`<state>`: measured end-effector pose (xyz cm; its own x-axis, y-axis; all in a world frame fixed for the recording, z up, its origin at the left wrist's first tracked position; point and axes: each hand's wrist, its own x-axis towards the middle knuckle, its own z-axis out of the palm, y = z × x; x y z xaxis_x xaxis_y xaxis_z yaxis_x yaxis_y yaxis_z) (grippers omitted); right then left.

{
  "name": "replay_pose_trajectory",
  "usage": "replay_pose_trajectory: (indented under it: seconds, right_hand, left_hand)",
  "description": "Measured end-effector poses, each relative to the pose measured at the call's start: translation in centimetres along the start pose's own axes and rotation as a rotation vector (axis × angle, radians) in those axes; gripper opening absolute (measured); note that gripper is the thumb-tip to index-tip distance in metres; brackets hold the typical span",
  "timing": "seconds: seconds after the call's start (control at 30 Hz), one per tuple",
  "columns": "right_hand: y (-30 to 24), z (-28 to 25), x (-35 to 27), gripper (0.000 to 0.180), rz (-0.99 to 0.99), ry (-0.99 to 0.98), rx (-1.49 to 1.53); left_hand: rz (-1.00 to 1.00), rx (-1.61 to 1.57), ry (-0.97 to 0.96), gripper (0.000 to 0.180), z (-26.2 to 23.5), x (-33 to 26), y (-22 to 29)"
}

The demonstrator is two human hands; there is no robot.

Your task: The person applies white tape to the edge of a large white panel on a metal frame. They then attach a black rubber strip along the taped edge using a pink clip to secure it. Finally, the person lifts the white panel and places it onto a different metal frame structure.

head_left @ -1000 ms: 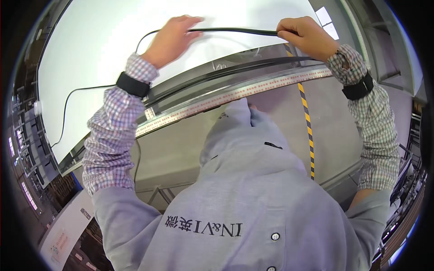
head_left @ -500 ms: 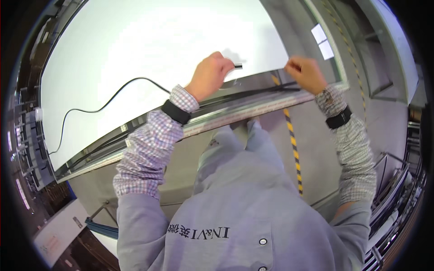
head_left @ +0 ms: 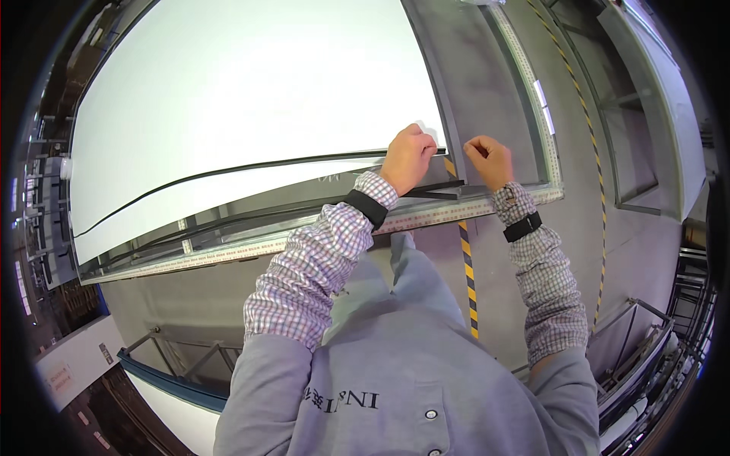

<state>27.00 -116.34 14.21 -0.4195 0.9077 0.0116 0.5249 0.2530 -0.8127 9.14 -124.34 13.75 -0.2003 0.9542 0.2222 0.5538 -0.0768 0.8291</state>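
The black strip [head_left: 266, 164] is across the white panel [head_left: 251, 91], from the panel's left side to its right near corner, so the whole width seems to be already spanned. The left hand [head_left: 409, 161] has its fingers pinched narrowly on the strip close to its right end, and a short piece of this end comes out to the right of the fingers, just beside the corner. The right hand [head_left: 490, 161] is to the right of this corner, apart from the strip; its fingertips are drawn together, and nothing can be seen in it, though I cannot tell if it holds something very thin. I judge that the work is only partly done: the right end is at the corner but is not yet let go, and in its left and middle part the strip makes a soft bend, with a band of white between it and the panel's near edge. I cannot tell if this part rests flat or is lifted a little. On the near side, in the gap between the panel and the film-covered rail [head_left: 319, 232], there are other dark strips [head_left: 266, 209], untouched by either hand; from these pictures I cannot say whether they are finished or waiting.
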Motion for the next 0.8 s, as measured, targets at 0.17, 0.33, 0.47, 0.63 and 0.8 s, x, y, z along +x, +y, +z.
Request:
replay_pose_trajectory:
  seconds: [0.17, 0.33, 0.47, 0.63, 0.8]
  right_hand:
    - [0.2, -0.3, 0.1, 0.013, 0.021, 0.023, -0.014]
    - [0.2, -0.2, 0.1, 0.012, 0.019, 0.020, 0.001]
    - [0.7, -0.1, 0.4, 0.013, 0.016, 0.014, -0.011]
    - [0.3, -0.4, 0.4, 0.012, 0.029, -0.025, -0.030]
    - [0.3, -0.4, 0.7, 0.014, 0.031, -0.060, -0.072]
  left_hand:
    - [-0.073, -0.024, 0.060, 0.003, 1.7, -0.2, 0.6]
    - [-0.054, 0.106, 0.077, 0.003, 1.6, -0.2, 0.8]
    - [-0.058, 0.116, 0.083, 0.004, 1.7, -0.2, 0.9]
    - [-0.005, 0.140, 0.111, 0.003, 1.9, -0.2, 0.7]
    - [-0.055, 0.135, 0.109, 0.003, 2.0, -0.4, 0.9]
